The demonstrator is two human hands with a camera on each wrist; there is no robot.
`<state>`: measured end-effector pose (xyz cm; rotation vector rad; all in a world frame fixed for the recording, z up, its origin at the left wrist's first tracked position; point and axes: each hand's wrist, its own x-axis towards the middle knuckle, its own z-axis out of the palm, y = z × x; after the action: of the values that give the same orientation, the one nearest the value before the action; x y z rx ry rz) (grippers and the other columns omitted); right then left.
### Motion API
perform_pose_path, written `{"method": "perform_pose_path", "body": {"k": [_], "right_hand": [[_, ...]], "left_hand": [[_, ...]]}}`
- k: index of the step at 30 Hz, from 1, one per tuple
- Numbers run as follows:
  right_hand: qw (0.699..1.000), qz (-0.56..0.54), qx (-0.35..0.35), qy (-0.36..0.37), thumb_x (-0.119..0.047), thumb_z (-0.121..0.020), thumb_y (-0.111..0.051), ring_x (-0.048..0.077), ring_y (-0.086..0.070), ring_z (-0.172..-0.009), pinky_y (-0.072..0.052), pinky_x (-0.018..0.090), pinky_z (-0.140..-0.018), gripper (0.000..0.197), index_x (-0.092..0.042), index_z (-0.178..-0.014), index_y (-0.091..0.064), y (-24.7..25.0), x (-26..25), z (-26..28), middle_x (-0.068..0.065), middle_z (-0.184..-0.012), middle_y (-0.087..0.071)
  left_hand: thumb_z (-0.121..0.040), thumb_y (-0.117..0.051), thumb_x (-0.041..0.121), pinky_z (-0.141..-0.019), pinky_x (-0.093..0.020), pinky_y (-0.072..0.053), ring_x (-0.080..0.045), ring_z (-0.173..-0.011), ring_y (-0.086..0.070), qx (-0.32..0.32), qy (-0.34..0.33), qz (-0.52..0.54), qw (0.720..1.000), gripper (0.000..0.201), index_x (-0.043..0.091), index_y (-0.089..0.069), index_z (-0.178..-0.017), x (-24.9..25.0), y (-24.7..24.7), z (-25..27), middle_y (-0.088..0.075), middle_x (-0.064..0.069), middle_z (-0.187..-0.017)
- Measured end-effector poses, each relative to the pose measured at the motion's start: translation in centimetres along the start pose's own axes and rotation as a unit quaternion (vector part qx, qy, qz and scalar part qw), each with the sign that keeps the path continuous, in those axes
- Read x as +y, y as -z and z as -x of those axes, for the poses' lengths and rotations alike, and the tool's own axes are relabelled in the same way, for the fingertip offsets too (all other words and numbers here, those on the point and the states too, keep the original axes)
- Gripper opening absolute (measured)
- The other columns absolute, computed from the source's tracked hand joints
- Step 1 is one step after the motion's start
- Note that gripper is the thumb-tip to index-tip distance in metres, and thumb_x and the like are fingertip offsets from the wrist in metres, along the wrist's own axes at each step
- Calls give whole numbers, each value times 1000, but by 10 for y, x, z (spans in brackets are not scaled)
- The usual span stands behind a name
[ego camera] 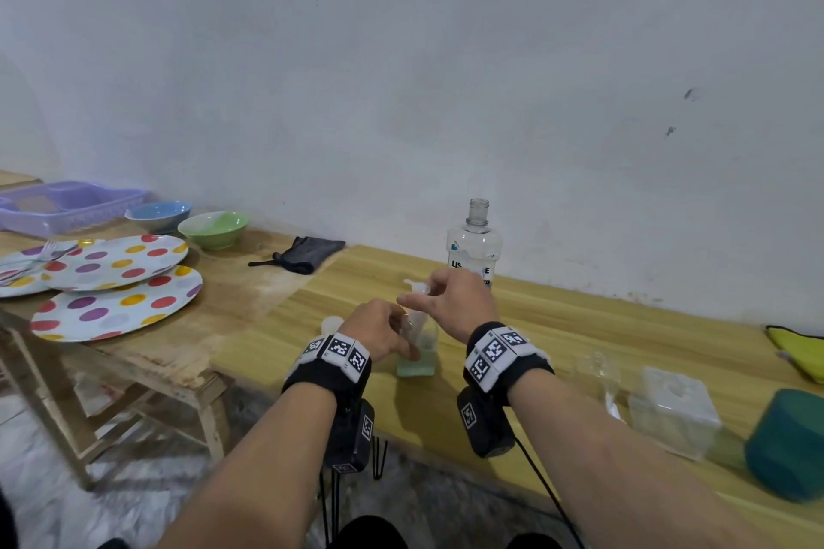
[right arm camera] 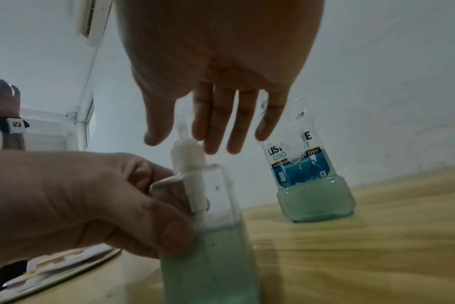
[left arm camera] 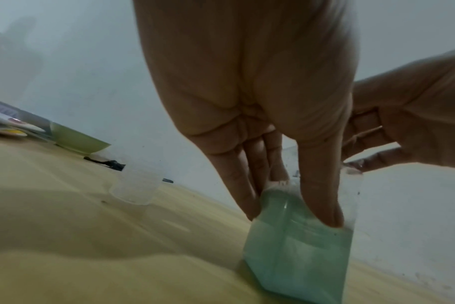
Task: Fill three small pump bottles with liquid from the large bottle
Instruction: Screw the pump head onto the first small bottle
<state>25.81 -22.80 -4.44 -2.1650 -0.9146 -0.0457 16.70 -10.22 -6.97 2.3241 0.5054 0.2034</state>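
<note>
A small square pump bottle (ego camera: pixel 419 359) stands on the yellow wooden table (ego camera: pixel 579 325), about half full of pale green liquid. My left hand (ego camera: pixel 401 339) grips its side with thumb and fingers (left arm camera: pixel 322 195). A white pump head (right arm camera: pixel 187 156) sits in the bottle's neck (right arm camera: pixel 216 185). Just above it hovers my right hand (ego camera: pixel 417 292), with straight fingers (right arm camera: pixel 221 123) spread around the pump's top. Behind, by the wall, the large clear bottle (ego camera: pixel 475 245) stands uncapped, with a little green liquid left at its bottom (right arm camera: pixel 316 203).
A translucent cap (ego camera: pixel 332 323) lies left of my hands. At the right are a clear bottle (ego camera: pixel 597 374), a clear square container (ego camera: pixel 673 410), a teal object (ego camera: pixel 789 441) and a yellow cloth (ego camera: pixel 798 352). Dotted plates (ego camera: pixel 116 285), bowls (ego camera: pixel 214 227), a purple tray (ego camera: pixel 67 203) and a dark cloth (ego camera: pixel 307 254) lie left.
</note>
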Motion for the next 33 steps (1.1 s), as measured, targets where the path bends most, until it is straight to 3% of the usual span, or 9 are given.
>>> {"method": "perform_pose_path", "body": {"k": [3, 13, 16, 18, 20, 22, 26, 28, 33], "right_hand": [[996, 67, 62, -21, -69, -73, -66, 15, -52, -60, -39, 30, -55, 51, -23, -63, -45, -1, -3, 11, -7, -61, -52], [990, 1, 117, -81, -61, -78, -64, 19, -51, -61, -38, 30, -54, 46, -20, -68, -46, 7, 9, 29, -6, -60, -51], [995, -46, 62, -60, -59, -78, -68, 19, -61, -83, -52, 34, -73, 49, -21, -104, -52, 10, 10, 32, -5, -92, -63], [995, -94, 0, -40, -49, -84, -67, 23, -61, -95, -52, 39, -86, 70, -20, -137, -31, 8, 9, 36, 3, -109, -60], [994, -101, -24, -19, -33, -92, -60, 25, -63, -81, -55, 41, -80, 75, -27, -146, -8, 7, 12, 36, 6, -94, -62], [996, -91, -10, 5, -24, -94, -54, 30, -64, -67, -57, 46, -70, 73, -37, -144, -1, 7, 17, 32, 11, -81, -67], [997, -46, -9, 59, -20, -95, -48, 28, -53, -55, -43, 43, -54, 68, -39, -142, -2, 12, 21, 28, 7, -94, -55], [997, -29, -13, 68, -20, -94, -48, 22, -48, -53, -40, 41, -55, 66, -37, -141, -6, 12, 22, 28, 0, -100, -46], [998, -49, -28, 33, -29, -83, -58, 26, -62, -63, -53, 40, -61, 83, -47, -141, -1, 7, 31, 27, 9, -82, -65]], "left_hand": [[-59, -91, 18, -67, -30, -46, -14, -68, -55, 14, 5, 5, 1000, 31, 13, -65, -76, 6, -8, 4, -60, 5, -70], [-57, -90, 25, -75, -35, -53, -17, -71, -60, 14, -12, 25, 1000, 35, 13, -67, -81, 23, -26, 12, -67, 2, -76], [-63, -79, 16, -78, -42, -59, -23, -80, -70, 24, -12, 61, 998, 22, 10, -71, -82, 31, -27, 10, -73, -6, -82], [-73, -65, 2, -72, -46, -61, -28, -77, -71, 46, -21, 84, 995, 11, 11, -72, -75, 34, -28, 6, -74, -10, -78], [-74, -62, -2, -71, -42, -61, -24, -72, -69, 54, -33, 104, 993, 18, 14, -71, -73, 37, -31, 4, -72, -6, -74], [-70, -67, 4, -73, -36, -58, -20, -75, -66, 37, -46, 130, 990, 18, 18, -69, -80, 38, -36, 8, -71, -1, -78], [-78, -70, 0, -71, -35, -61, -24, -86, -70, -19, -35, 175, 984, 19, 7, -68, -96, 36, -46, 9, -72, -5, -91], [-80, -66, -5, -68, -32, -60, -25, -86, -70, -28, -35, 192, 980, 16, 8, -67, -89, 37, -47, 9, -71, -6, -88], [-78, -66, -5, -75, -41, -62, -29, -90, -70, -49, -29, 187, 981, 17, 11, -68, -84, 33, -46, 9, -73, -8, -89]]}}
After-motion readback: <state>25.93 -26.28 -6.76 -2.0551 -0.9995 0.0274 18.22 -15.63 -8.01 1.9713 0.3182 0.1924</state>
